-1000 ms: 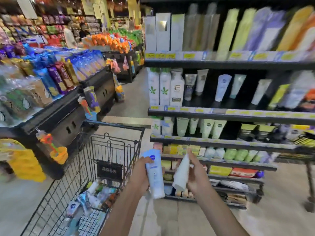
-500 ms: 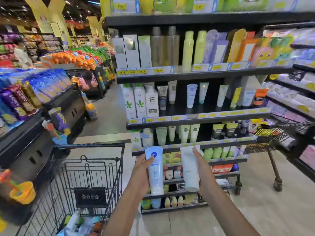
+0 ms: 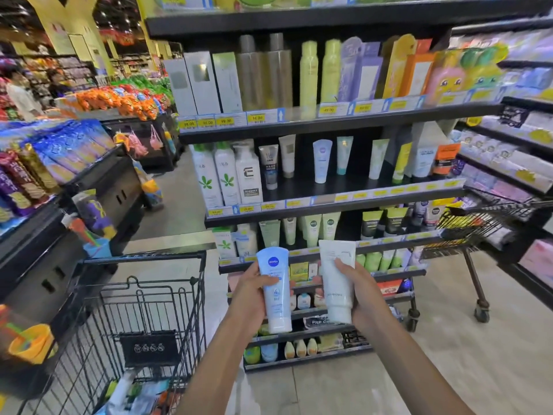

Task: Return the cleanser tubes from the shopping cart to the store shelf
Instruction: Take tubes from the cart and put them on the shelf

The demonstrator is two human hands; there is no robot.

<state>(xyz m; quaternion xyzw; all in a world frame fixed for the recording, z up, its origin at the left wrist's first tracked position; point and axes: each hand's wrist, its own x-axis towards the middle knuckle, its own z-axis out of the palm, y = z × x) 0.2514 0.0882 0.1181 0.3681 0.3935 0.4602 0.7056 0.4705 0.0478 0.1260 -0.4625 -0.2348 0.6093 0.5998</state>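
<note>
My left hand grips a light-blue cleanser tube with a round blue logo, cap down. Beside it my right hand holds a white cleanser tube, also cap down. Both tubes are upright in front of the lower shelves of the black store shelf. The shelf's middle level carries standing tubes with gaps between them. The black wire shopping cart stands at lower left; several more tubes and packets lie in its basket.
A second wire cart juts in from the right beside the shelf. A black display of snack bags runs along the left. Tiled floor lies between. Two people stand far back left.
Both hands have risen with their tubes, and the white tube has turned upright. My view has swung up and to the right, toward the shelf; the cart has dropped to the lower left.
</note>
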